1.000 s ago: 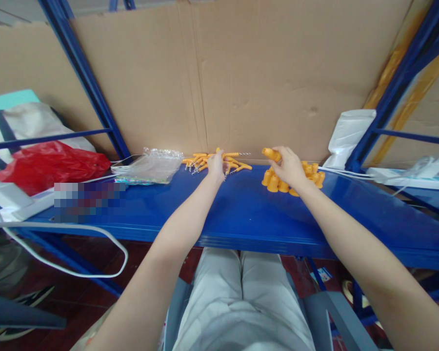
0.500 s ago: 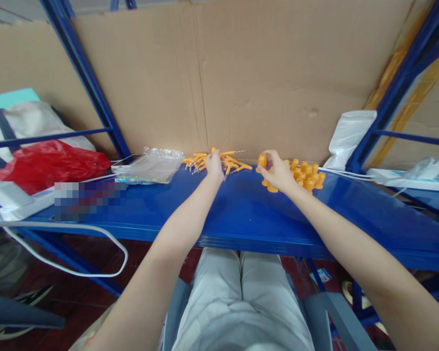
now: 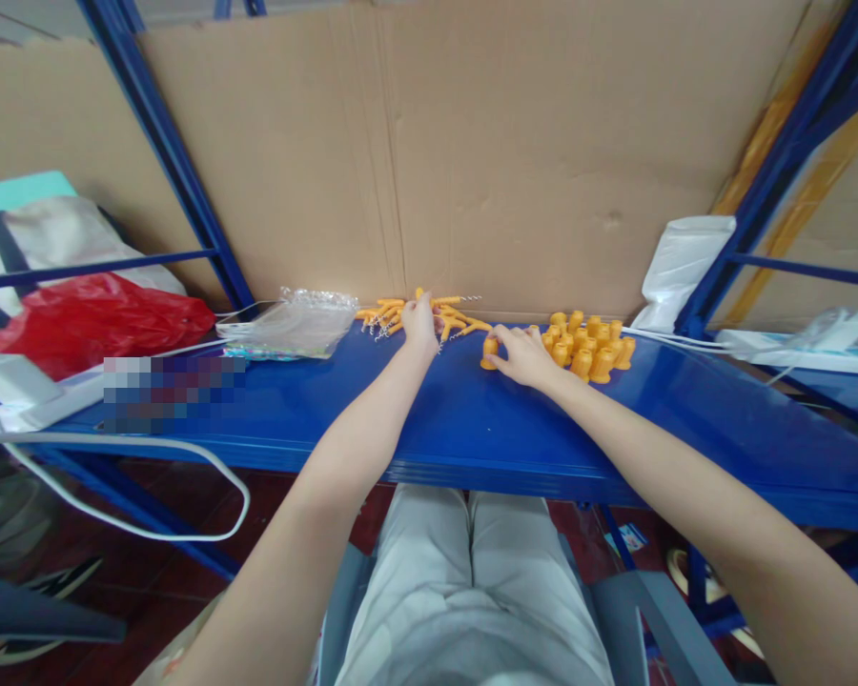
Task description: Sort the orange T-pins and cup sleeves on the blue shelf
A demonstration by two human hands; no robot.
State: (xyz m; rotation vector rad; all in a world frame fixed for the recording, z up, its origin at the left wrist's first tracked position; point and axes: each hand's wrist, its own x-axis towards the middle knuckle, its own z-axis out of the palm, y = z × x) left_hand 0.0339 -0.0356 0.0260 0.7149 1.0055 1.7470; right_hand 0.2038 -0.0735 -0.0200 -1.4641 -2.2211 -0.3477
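My left hand is closed on a yellow corkscrew, its wire spiral pointing right. Below and around that hand lies a pile of similar yellow corkscrews with metal spirals. To the right, my right hand grips a yellow bell-shaped plastic sleeve between thumb and fingers, low at the blue tabletop. I cannot tell whether the sleeve touches the table. Several more such sleeves stand grouped just right of my right hand.
Clear plastic bags lie left of the corkscrews. A cardboard sheet rises behind the blue table. A white pouch leans at the right post. A red bag and a white cable are on the left.
My right hand has moved left and down with the sleeve, away from the group and nearer the corkscrew pile. My left hand has barely moved.
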